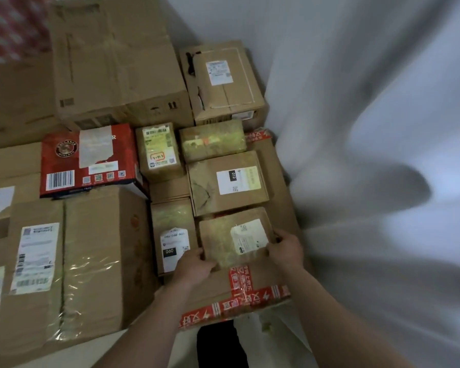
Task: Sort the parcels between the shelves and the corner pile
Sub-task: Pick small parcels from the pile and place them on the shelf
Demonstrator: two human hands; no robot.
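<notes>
A small brown parcel (231, 237) with a white label lies on a wide flat box sealed with red printed tape (250, 290) in the corner pile. My left hand (194, 264) grips its near left edge, fingers curled over the side. Its right edge is held by my right hand (284, 251), thumb on top. Behind it on the same flat box lie a parcel marked 010 (226, 181) and a taped parcel (213, 140). No shelves are in view.
A red carton with a barcode (88, 160) and a big brown box (114, 59) stand to the left and back. A large taped box (72, 269) fills the near left. White walls (369, 128) close the right side. Light floor (252, 322) shows below.
</notes>
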